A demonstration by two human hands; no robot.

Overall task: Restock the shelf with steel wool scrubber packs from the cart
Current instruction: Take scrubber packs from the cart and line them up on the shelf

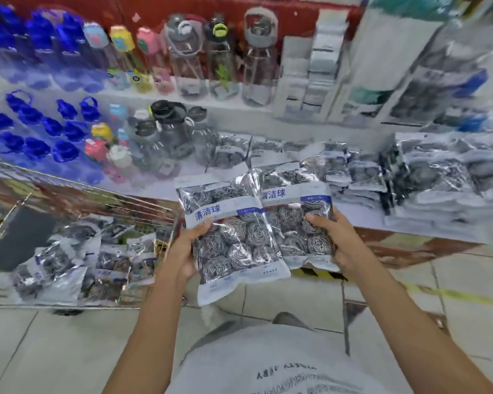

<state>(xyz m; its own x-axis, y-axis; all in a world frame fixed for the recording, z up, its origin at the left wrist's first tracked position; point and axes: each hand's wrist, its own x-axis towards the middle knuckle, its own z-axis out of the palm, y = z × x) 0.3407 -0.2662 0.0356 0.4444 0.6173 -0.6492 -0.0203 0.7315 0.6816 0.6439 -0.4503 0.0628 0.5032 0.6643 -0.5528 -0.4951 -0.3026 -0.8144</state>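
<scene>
Nearest, left hand [190,248] fingers clasping one scrubber pack [234,243], right hand [335,240] fingers clasping a second pack [299,223], edges overlapping. Left, more packs in the cart [77,194]. Beyond, blurred stacks, probably the same, on the shelf [362,214].

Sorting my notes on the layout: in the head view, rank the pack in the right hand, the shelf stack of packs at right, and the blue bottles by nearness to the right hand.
1. Pack, held in the right hand.
2. Shelf stack, up and right.
3. Blue bottles, far upper left.
</scene>
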